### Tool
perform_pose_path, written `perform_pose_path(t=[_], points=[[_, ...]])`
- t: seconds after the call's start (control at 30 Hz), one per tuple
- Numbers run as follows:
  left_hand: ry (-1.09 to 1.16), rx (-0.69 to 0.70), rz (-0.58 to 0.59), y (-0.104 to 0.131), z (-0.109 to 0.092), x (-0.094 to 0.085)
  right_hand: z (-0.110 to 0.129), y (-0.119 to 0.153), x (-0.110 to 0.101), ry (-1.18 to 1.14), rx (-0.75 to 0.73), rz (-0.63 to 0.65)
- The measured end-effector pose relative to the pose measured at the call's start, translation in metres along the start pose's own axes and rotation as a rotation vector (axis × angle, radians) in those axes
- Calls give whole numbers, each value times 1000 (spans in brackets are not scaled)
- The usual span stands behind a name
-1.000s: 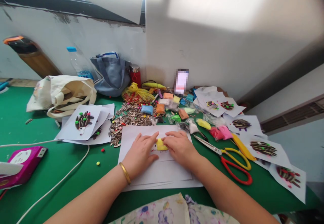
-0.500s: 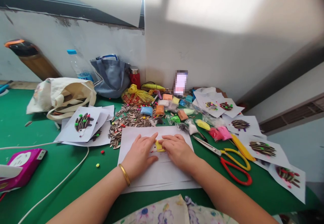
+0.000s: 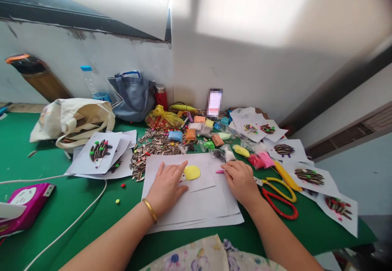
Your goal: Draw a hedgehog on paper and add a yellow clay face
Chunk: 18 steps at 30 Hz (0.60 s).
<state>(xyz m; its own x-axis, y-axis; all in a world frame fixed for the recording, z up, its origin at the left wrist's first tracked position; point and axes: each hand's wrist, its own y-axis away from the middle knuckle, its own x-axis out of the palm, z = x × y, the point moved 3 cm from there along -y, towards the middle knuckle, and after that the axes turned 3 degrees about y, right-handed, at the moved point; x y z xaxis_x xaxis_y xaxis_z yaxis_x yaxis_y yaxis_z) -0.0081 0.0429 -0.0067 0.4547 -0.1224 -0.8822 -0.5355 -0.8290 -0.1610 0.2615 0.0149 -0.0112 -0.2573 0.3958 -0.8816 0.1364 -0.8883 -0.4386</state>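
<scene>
My left hand (image 3: pixel 168 185), with a gold bangle at the wrist, lies flat with fingers spread on a small white paper (image 3: pixel 202 186). Beside its thumb and forefinger is a flattened patch of yellow clay (image 3: pixel 192 173) with a rounded outline. A small face with dark and red dots shows at the patch's left edge, partly covered by the fingers. To the right, my right hand (image 3: pixel 240 181) is closed over a slim pink stick-like tool (image 3: pixel 219 171), whose tip pokes out leftward. Larger white sheets (image 3: pixel 196 211) lie beneath both hands.
Scissors (image 3: pixel 278 197) lie just right of my right hand. Behind the sheets are sunflower seeds (image 3: pixel 156 144) and bagged clay (image 3: pixel 191 134). Seed hedgehog pictures (image 3: pixel 315 177) line the right; more (image 3: pixel 101 152) sit left. A white cable (image 3: pixel 67 232) crosses the left side.
My right hand has moved right, off the yellow clay, with the pink tool. The clay patch shows more fully now. My left hand stays on the paper.
</scene>
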Motion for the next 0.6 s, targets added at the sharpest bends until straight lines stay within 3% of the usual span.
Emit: perform_pose_path(t=[0.17, 0.4, 0.6], points=[[-7, 29, -42, -2, 0, -3, 15, -5, 1, -65, -5, 1], [58, 6, -241, -6, 11, -11, 26, -4, 3, -136, -53, 34], [59, 10, -240, -9, 22, -7, 45, -1, 5, -202, -235, 118]])
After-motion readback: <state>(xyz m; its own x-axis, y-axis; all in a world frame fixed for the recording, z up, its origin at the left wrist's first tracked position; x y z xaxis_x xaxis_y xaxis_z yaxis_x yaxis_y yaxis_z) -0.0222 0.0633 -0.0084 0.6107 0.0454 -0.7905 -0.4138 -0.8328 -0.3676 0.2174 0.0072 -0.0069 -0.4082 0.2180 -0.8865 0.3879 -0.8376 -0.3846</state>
